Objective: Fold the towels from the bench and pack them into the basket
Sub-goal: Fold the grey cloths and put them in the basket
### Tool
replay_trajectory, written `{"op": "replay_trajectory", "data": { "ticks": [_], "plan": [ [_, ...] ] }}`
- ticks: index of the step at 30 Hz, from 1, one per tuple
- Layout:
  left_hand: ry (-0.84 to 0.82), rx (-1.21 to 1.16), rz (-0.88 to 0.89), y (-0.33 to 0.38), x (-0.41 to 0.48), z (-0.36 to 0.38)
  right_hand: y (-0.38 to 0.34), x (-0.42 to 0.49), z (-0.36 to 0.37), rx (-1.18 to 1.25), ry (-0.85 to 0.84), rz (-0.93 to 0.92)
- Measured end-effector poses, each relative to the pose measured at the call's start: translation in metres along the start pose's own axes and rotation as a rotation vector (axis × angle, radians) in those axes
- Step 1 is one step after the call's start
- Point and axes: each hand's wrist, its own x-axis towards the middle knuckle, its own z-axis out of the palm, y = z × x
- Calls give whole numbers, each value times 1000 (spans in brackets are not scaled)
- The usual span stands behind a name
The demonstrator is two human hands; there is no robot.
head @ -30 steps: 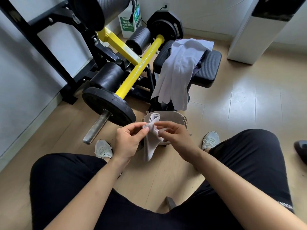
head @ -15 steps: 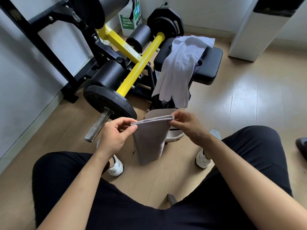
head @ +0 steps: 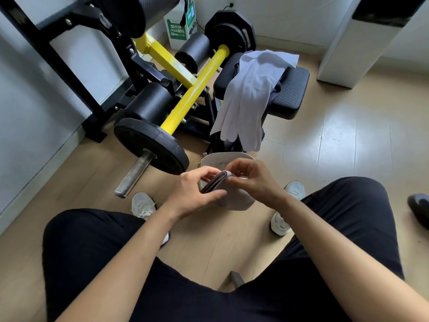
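Observation:
A small grey towel (head: 234, 197) is held folded between my hands above the floor. My left hand (head: 193, 194) pinches its left edge. My right hand (head: 251, 178) grips the folded top from the right. Just behind my hands the pale basket (head: 217, 159) stands on the floor, mostly hidden by them. A white towel (head: 250, 96) hangs over the black padded bench (head: 290, 89), with a dark cloth partly showing under it.
A yellow barbell bar (head: 197, 89) with black weight plates (head: 151, 145) and a black rack stand to the left. A white cabinet (head: 348, 49) is at the back right. My knees and white shoes frame the wooden floor; a dark shoe (head: 419, 208) lies far right.
The grey towel was stretched flat between my hands; now my hands have come together and the towel is folded over on itself, held lower and closer to the basket.

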Motion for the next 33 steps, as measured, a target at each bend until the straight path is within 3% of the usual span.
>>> {"op": "replay_trajectory", "data": {
  "ticks": [4, 8, 13, 26, 33],
  "plan": [
    [76, -48, 33, -2, 6, 9, 2, -2, -7, 40, -13, 35],
    [51, -67, 84, 0, 8, 6, 15, -1, -9, 120, -159, 154],
    [96, -147, 89, 0, 8, -15, 39, 2, 2, -51, -293, 218],
    [498, -338, -80, -54, 4, -69, 80, 2, -1, -479, -250, 375],
    [633, -368, -169, -76, 3, -78, 94, 2, -12, -312, -96, 472]
  ]
}}
